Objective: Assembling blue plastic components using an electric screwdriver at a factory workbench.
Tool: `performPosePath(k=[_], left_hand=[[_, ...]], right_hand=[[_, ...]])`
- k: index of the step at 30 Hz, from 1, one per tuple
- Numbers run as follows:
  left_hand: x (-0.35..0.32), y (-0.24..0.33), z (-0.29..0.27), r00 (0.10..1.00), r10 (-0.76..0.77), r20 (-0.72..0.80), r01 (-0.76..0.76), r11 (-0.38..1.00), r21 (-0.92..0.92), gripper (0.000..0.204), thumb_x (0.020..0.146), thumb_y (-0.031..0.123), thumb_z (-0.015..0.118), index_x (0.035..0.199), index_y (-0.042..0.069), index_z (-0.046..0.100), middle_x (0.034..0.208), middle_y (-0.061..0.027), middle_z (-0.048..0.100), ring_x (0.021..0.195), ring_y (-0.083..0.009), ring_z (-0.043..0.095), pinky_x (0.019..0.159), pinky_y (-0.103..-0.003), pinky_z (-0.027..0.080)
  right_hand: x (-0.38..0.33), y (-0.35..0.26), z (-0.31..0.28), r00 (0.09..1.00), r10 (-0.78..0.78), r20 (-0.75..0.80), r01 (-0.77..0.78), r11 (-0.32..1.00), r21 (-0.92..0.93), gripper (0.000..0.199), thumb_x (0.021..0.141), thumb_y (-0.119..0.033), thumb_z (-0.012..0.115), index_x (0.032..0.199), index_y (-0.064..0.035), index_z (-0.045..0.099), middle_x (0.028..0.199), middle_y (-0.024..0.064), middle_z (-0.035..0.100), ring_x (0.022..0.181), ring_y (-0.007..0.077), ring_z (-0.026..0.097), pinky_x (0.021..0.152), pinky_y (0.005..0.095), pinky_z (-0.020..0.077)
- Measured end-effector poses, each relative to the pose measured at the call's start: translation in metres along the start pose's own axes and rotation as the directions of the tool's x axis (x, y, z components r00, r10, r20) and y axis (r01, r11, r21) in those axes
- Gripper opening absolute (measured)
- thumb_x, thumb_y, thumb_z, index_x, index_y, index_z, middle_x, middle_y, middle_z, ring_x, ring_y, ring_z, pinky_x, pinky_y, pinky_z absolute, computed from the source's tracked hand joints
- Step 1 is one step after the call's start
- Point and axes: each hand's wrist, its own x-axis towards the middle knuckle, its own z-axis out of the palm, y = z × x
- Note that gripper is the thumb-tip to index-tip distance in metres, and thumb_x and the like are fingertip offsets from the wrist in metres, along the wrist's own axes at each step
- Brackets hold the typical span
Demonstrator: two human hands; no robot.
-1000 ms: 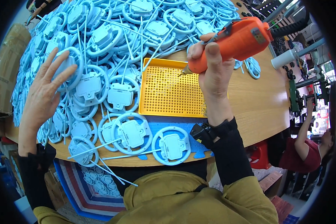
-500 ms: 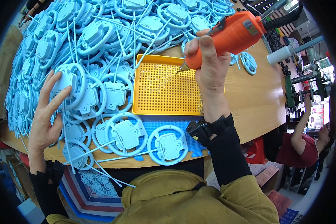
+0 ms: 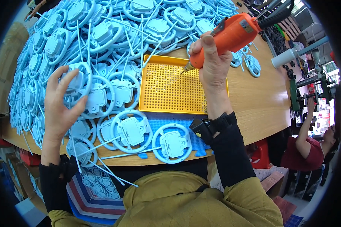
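In my right hand (image 3: 216, 64) is an orange electric screwdriver (image 3: 227, 38), its thin bit pointing down over a yellow perforated tray (image 3: 185, 111). Small shiny bits, too small to make out well, sit in some of the tray's holes. My left hand (image 3: 62, 100) rests at the near left of the heap, fingers apart over a light blue plastic wheel-shaped part (image 3: 89, 81); the thumb is near its rim. In front of the tray, another wheel-shaped part (image 3: 173, 146) lies on a blue mat (image 3: 157, 126), with a second one (image 3: 130, 131) beside it.
A large heap of similar light blue parts (image 3: 102, 32) with thin rods covers the table's left and back. The wooden table (image 3: 254, 102) extends right. A striped, blue-edged container (image 3: 98, 208) below holds small blue pieces. Another person (image 3: 305, 153) is at far right.
My left hand has shifted right and slightly away from me; its thumb has come closer to the wheel-shaped part. The screwdriver stays over the tray. The whole view has shifted a little.
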Motion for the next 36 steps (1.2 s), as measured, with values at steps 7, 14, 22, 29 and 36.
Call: performPosePath(k=[7,14,22,29,36], left_hand=[[-0.011,0.048,0.006,0.950,0.290,0.116,-0.293,0.956,0.009,0.059,0.057,0.007,0.074,0.115,0.010,0.061,0.128,-0.0174,0.047,0.117,-0.0370,0.048,0.094,-0.043,0.044],[-0.024,0.027,0.023,0.947,0.301,0.108,-0.306,0.951,0.031,0.061,0.060,0.008,0.069,0.119,0.005,0.055,0.136,-0.0254,0.039,0.126,-0.0445,0.038,0.103,-0.053,0.032],[0.038,0.043,0.005,0.841,0.411,0.352,-0.442,0.897,0.010,0.046,0.080,0.015,0.067,0.123,0.006,0.053,0.135,-0.0252,0.042,0.123,-0.0428,0.041,0.102,-0.045,0.035],[0.049,0.040,0.011,0.815,0.421,0.398,-0.496,0.862,0.104,0.051,0.087,0.022,0.061,0.131,0.004,0.045,0.133,-0.0233,0.043,0.119,-0.0398,0.046,0.096,-0.042,0.041],[0.003,0.083,-0.008,0.809,0.417,0.414,-0.484,0.872,0.067,0.058,0.078,0.016,0.066,0.131,0.004,0.046,0.134,-0.0233,0.043,0.120,-0.0414,0.044,0.098,-0.044,0.039]], right_hand=[[0.009,0.001,-0.006,1.000,-0.016,-0.003,0.016,1.000,0.015,0.034,0.078,-0.033,0.076,0.088,-0.0066,0.057,0.068,0.0006,0.060,0.062,0.0094,0.059,0.059,0.0219,0.0464],[0.008,0.028,-0.021,0.994,-0.105,0.016,0.101,0.982,0.162,0.038,0.084,-0.011,0.067,0.118,-0.0071,0.051,0.103,0.0025,0.056,0.088,0.0132,0.056,0.072,0.0298,0.0521],[-0.013,-0.086,0.009,0.995,-0.057,-0.081,0.044,0.987,-0.155,0.050,0.081,-0.045,0.071,0.100,-0.0048,0.050,0.078,-0.0048,0.046,0.073,0.0046,0.041,0.064,0.0225,0.0399],[-0.051,-0.124,0.007,0.995,0.096,-0.005,-0.096,0.994,0.058,0.051,0.080,-0.047,0.070,0.101,-0.0047,0.050,0.080,-0.0028,0.048,0.072,0.0052,0.044,0.063,0.0214,0.0399],[-0.076,-0.136,0.004,0.998,0.067,0.011,-0.067,0.998,0.015,0.052,0.080,-0.047,0.071,0.102,-0.0038,0.051,0.079,-0.0019,0.047,0.075,0.0071,0.043,0.068,0.0241,0.0394]])
